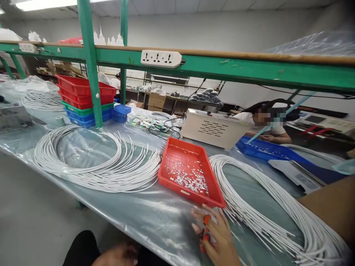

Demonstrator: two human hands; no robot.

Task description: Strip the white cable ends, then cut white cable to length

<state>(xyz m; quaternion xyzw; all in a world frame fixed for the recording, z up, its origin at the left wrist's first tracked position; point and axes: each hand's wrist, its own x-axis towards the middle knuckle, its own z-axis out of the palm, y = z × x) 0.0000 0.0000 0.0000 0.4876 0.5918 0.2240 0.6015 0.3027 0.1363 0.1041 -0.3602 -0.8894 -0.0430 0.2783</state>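
Orange-handled tool (205, 231): a small hand cutter or stripper, we think; only its orange grips show between the fingers, and its working end is hidden.
Right hand (219, 240): clenched round the orange-handled tool, low on the near table edge, just below the near corner of the red tray (180, 155).
Left hand (118, 255): down off the table on the lap, holding nothing we can see; the blur at the frame's bottom keeps us from telling whether it lies loose or curled.
Step in hand: we judge this a pause between cuts, since the tool is gripped but no wire sits in it.
Next move calls for: one loose end from the right wire bundle (266, 207) brought to the tool, which needs the left hand up on the table to feed and steady it.
Right wire bundle: thin white leads in a wide arc, their cut ends fanned just beside the right hand.
Left wire bundle (91, 170): a similar white loop, well apart across the tray.
White bits (188, 179): small offcuts scattered over the tray floor.
Plastic sheet (155, 218): clear, wrinkled, covering the table.
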